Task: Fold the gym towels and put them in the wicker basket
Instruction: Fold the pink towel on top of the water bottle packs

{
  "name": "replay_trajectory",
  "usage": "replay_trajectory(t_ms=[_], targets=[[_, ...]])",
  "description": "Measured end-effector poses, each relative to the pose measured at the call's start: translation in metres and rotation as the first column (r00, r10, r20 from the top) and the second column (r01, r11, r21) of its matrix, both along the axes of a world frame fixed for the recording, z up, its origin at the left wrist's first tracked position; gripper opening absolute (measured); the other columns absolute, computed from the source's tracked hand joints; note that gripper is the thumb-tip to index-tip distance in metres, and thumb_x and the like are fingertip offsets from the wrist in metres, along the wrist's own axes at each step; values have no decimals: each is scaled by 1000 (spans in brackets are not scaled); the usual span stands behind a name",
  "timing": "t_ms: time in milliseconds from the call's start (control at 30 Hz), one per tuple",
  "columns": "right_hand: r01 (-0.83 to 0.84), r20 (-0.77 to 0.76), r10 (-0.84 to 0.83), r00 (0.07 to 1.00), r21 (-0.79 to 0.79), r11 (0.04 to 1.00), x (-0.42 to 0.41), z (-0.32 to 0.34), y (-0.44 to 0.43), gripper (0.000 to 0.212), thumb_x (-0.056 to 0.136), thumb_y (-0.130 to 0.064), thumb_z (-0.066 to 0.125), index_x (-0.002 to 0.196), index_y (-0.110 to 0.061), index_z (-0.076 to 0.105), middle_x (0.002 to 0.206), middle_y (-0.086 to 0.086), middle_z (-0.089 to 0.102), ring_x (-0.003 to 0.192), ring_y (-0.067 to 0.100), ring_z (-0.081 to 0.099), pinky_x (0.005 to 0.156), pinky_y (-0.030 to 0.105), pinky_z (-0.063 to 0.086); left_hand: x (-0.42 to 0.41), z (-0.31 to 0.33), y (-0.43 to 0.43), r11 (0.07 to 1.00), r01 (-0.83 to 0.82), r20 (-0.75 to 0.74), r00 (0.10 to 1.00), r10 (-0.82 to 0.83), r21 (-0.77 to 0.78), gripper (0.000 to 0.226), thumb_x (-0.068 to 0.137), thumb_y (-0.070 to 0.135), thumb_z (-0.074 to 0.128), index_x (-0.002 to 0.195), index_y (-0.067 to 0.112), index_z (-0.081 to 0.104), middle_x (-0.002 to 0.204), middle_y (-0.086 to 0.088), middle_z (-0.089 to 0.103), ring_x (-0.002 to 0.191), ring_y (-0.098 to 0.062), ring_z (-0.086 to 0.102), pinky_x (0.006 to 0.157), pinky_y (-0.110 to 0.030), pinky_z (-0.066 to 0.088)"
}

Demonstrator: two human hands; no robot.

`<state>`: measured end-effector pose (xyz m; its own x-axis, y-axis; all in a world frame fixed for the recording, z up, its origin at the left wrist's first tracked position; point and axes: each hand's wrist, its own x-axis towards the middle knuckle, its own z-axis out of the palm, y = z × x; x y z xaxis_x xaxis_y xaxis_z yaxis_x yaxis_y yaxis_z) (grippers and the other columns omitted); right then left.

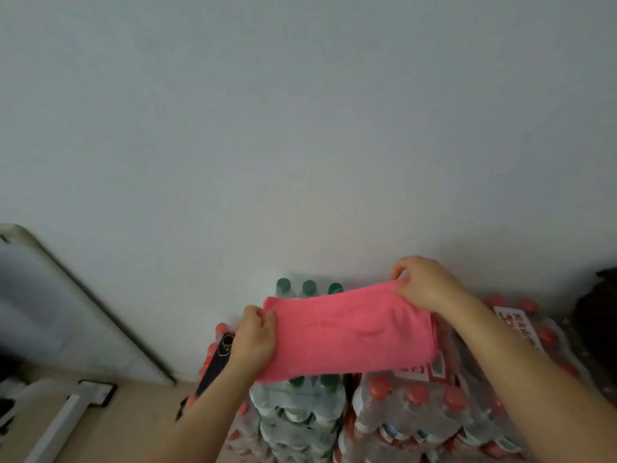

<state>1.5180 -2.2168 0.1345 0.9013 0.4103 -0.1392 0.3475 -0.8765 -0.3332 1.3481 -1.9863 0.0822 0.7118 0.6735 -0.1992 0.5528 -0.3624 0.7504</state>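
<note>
Wall (300, 128), one towel (347, 339), two hands (253, 339) (424, 285)

dim, flat light | soft blur overall | edges bowed | corners darker

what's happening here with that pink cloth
A person is holding a pink towel stretched out between both hands, up in the air over shrink-wrapped packs of bottled water. The left hand grips its left end and the right hand pinches the upper right corner. A dark phone lies on the packs by the left hand. No wicker basket is in view, so the towel is not yet put away.
</note>
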Motion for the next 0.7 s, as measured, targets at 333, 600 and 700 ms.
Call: replay_trajectory(t_ms=[333, 600, 700], targets=[[-507, -34, 506, 862, -53, 860, -66, -101, 102, 70, 91, -62, 9, 151, -30, -4, 160, 0, -13, 147, 17, -14, 118, 42, -4, 5, -61, 50, 944, -325, 73, 945, 320, 60, 10, 98, 29, 41, 107, 23, 39, 72, -12, 58, 68, -32, 56, 65, -38, 41], [-633, -1, 642, 766, -168, 755, -63, -121, 113, 68, 91, -66, 8, 149, -36, -11, 157, -4, -23, 142, 12, -26, 114, 41, -16, -27, -59, 64, 947, -307, 145, 945, 292, 92, 6, 99, 18, 44, 99, 24, 45, 63, -1, 49, 56, -16, 48, 54, -27, 36], [-692, -16, 700, 714, -169, 702, -60, -121, 121, 68, 90, -65, 10, 150, -38, -8, 157, -6, -21, 144, 12, -22, 118, 47, -9, -39, -56, 65, 943, -326, 175, 927, 332, -61, 10, 99, 18, 44, 97, 28, 46, 62, 0, 43, 48, -11, 36, 48, -26, 32]])
